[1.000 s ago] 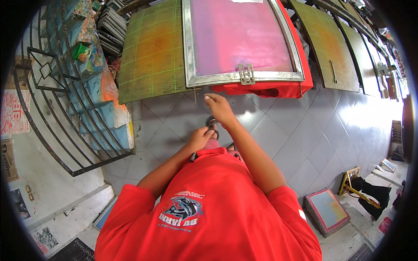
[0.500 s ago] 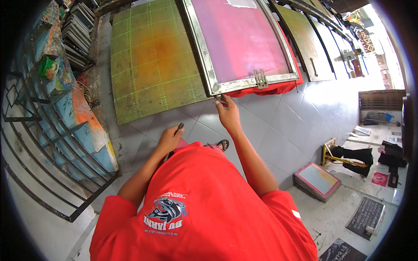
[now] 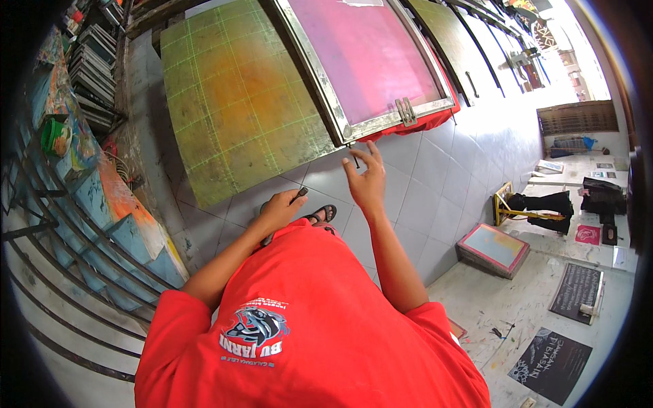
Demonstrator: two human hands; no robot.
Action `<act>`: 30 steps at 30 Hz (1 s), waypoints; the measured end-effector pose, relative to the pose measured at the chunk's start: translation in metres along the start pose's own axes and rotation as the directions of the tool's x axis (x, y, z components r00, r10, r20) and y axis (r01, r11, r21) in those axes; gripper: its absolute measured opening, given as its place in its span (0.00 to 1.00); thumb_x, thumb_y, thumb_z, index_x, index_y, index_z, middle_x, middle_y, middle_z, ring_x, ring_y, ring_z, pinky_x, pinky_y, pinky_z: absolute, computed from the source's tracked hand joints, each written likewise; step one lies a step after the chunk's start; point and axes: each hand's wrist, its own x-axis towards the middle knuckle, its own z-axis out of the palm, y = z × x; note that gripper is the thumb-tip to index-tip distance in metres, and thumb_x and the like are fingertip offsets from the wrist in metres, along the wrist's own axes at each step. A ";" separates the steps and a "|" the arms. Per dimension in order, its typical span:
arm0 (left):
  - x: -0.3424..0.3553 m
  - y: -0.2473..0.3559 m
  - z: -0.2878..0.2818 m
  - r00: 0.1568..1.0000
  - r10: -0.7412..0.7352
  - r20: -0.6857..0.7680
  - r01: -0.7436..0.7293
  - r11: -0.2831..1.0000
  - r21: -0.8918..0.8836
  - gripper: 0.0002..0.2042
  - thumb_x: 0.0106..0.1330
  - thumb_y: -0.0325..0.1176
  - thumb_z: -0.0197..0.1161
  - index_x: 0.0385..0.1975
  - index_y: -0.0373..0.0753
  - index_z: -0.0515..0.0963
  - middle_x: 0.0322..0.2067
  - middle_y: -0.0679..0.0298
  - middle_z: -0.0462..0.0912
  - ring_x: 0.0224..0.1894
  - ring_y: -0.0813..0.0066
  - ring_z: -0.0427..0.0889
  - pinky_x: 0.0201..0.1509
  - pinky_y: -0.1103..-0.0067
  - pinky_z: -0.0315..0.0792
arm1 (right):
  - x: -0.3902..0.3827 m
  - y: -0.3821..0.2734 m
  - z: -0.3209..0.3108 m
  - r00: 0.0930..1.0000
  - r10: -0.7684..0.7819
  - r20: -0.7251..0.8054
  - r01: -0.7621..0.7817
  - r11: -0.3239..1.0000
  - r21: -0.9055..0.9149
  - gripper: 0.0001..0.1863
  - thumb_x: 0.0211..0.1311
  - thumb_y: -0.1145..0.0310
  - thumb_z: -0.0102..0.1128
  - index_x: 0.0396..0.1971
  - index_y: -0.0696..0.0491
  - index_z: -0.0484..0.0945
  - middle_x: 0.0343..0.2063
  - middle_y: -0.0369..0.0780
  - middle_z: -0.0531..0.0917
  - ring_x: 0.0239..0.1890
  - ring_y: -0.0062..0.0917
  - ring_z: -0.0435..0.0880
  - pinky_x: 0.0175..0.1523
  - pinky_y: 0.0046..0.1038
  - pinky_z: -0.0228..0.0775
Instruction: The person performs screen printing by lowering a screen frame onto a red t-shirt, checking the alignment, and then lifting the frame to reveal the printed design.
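Note:
My left hand (image 3: 279, 207) is closed on a dark handle-like tool (image 3: 297, 194) at waist height. My right hand (image 3: 365, 173) is open, its fingers apart beside a thin metal bolt (image 3: 356, 158) hanging below the corner of a silver-framed pink screen (image 3: 377, 64). This screen lies over red fabric (image 3: 422, 128) and carries a metal clamp (image 3: 407, 112) on its near edge. Left of it is a green-orange board with a bright grid (image 3: 231, 102).
More boards (image 3: 449, 47) continue to the right. On the left are a black metal railing (image 3: 75, 317), painted steps (image 3: 112, 204) and stacked frames (image 3: 95, 75). At lower right, a framed screen (image 3: 493, 248), a yellow stand (image 3: 503, 202) and dark signboards (image 3: 575, 292) rest by a pale surface (image 3: 449, 299).
The view has turned, bringing more of the right side in. My right hand went up to the screen's near corner, then its fingers spread. My left hand's dark tool has come into sight.

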 end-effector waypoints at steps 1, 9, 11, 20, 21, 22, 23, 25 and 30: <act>0.001 0.000 -0.001 1.000 0.003 0.001 -0.003 1.000 -0.004 0.16 0.68 0.41 0.53 0.28 0.33 0.71 0.18 0.54 0.71 0.21 0.65 0.68 0.28 0.70 0.64 | 0.003 0.002 0.002 0.998 0.029 -0.051 -0.030 0.999 -0.020 0.36 0.51 0.60 0.65 0.57 0.64 0.66 0.61 0.64 0.58 0.64 0.55 0.59 0.65 0.41 0.56; 0.006 0.006 0.001 0.998 -0.025 0.054 0.026 1.000 -0.008 0.15 0.67 0.40 0.54 0.28 0.33 0.72 0.18 0.55 0.71 0.21 0.67 0.68 0.28 0.70 0.64 | -0.003 -0.001 0.005 0.997 0.014 -0.074 -0.021 0.996 -0.083 0.36 0.52 0.56 0.66 0.58 0.60 0.67 0.64 0.63 0.54 0.66 0.53 0.57 0.65 0.40 0.57; 0.007 0.009 0.006 0.999 -0.037 0.037 0.039 0.999 -0.033 0.15 0.67 0.41 0.54 0.28 0.32 0.72 0.17 0.55 0.70 0.21 0.67 0.67 0.28 0.70 0.64 | 0.004 0.003 0.010 0.985 0.046 -0.168 -0.058 0.996 -0.065 0.33 0.52 0.56 0.66 0.55 0.58 0.71 0.64 0.61 0.55 0.66 0.52 0.58 0.65 0.39 0.57; 0.016 0.018 0.019 0.999 -0.020 0.037 0.024 0.994 -0.108 0.16 0.68 0.41 0.53 0.27 0.32 0.72 0.17 0.59 0.71 0.22 0.72 0.68 0.29 0.71 0.64 | -0.012 -0.010 -0.004 0.996 0.007 -0.090 -0.007 1.000 -0.006 0.29 0.52 0.56 0.66 0.50 0.58 0.75 0.63 0.58 0.60 0.63 0.49 0.64 0.62 0.38 0.62; 0.019 0.021 0.023 0.998 -0.014 0.060 0.020 0.994 -0.106 0.16 0.68 0.41 0.53 0.27 0.32 0.72 0.18 0.59 0.71 0.22 0.73 0.69 0.29 0.72 0.64 | -0.004 -0.001 0.006 0.986 0.078 -0.150 -0.078 0.997 0.004 0.26 0.52 0.56 0.66 0.48 0.57 0.77 0.63 0.57 0.61 0.63 0.48 0.65 0.61 0.38 0.62; 0.022 0.025 0.027 0.997 -0.007 0.083 0.016 0.994 -0.105 0.16 0.68 0.41 0.53 0.26 0.33 0.73 0.18 0.60 0.71 0.22 0.73 0.69 0.29 0.72 0.64 | -0.001 0.008 0.010 0.983 0.085 -0.165 -0.088 0.996 -0.010 0.24 0.52 0.56 0.65 0.46 0.56 0.79 0.62 0.57 0.62 0.63 0.47 0.65 0.61 0.38 0.63; 0.024 0.027 0.029 0.995 -0.006 0.096 0.016 0.994 -0.104 0.16 0.68 0.41 0.53 0.26 0.33 0.73 0.18 0.61 0.71 0.22 0.74 0.69 0.29 0.72 0.65 | 0.004 0.007 0.015 0.982 0.085 -0.172 -0.090 0.996 -0.022 0.22 0.53 0.56 0.65 0.44 0.55 0.80 0.62 0.56 0.63 0.63 0.46 0.66 0.60 0.38 0.63; 0.030 0.024 0.040 0.997 -0.012 0.073 0.022 0.991 -0.131 0.17 0.69 0.42 0.52 0.25 0.33 0.73 0.18 0.63 0.72 0.23 0.75 0.69 0.29 0.73 0.64 | 0.005 0.009 0.016 0.995 -0.037 -0.091 0.028 0.995 -0.101 0.20 0.54 0.56 0.64 0.42 0.54 0.81 0.61 0.55 0.65 0.63 0.44 0.67 0.59 0.37 0.64; 0.050 0.016 0.062 0.975 -0.202 0.094 0.223 0.870 -0.439 0.17 0.71 0.43 0.50 0.24 0.37 0.70 0.16 0.67 0.68 0.20 0.77 0.66 0.25 0.76 0.64 | -0.048 -0.004 -0.024 0.991 -0.029 -0.128 0.039 0.997 0.074 0.15 0.53 0.69 0.65 0.42 0.52 0.81 0.57 0.50 0.72 0.58 0.43 0.72 0.60 0.36 0.64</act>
